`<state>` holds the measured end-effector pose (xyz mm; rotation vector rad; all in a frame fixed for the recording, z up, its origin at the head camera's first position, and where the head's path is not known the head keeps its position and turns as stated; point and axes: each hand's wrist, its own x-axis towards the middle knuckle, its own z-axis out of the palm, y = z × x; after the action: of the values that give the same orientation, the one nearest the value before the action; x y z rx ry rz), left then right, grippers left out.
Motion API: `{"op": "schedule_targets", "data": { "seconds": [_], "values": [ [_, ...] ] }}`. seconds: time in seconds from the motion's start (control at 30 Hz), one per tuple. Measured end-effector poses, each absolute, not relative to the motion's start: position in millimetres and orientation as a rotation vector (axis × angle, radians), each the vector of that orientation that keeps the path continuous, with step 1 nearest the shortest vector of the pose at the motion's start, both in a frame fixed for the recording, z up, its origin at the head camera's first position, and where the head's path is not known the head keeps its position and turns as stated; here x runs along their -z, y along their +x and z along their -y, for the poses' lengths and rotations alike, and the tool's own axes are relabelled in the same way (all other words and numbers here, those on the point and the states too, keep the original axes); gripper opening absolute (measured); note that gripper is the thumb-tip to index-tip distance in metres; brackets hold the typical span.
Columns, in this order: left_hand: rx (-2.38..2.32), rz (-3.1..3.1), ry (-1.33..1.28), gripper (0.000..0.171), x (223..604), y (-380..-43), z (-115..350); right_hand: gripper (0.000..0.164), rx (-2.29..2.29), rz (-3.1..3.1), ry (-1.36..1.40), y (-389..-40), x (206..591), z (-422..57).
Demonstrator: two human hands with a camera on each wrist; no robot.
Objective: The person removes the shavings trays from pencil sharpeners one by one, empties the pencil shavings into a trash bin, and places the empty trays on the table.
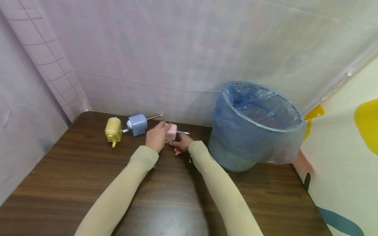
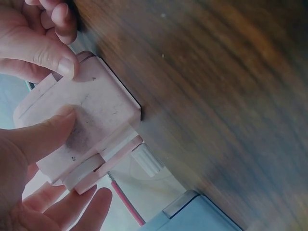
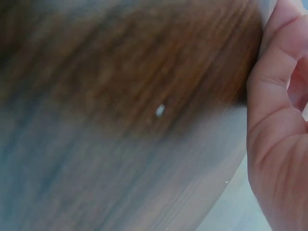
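Sharpener (image 2: 107, 98) near back edge of bench (image 1: 97, 177); left hand (image 1: 156, 137) clamped round, right hand (image 1: 184, 143) pinching end. Likely bracing; next needs steadiness.

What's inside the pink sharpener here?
A teal pencil appears to run into the pink sharpener, its outer end sticking out. The inserted part is hidden by the body, which the left hand partly covers; whether shavings lie inside cannot be told.

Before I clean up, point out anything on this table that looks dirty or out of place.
A pale speck sits on the brown table, perhaps stray litter; small dark marks spoil the plain pink sharpener.
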<state>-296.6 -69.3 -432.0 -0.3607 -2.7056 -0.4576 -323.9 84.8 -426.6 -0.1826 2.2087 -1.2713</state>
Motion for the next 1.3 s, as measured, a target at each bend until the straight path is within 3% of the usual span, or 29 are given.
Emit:
{"op": "schedule_targets", "data": {
  "seconds": [0.43,1.3],
  "values": [
    [0.439,2.73,-0.352,0.058,430,-297,69,0.032,1.249,-2.22,-0.138,-325,425,-83],
    [0.443,2.7,-0.345,0.06,432,-296,68,0.049,1.49,-2.119,-0.137,-324,443,-92]
  ]
}}
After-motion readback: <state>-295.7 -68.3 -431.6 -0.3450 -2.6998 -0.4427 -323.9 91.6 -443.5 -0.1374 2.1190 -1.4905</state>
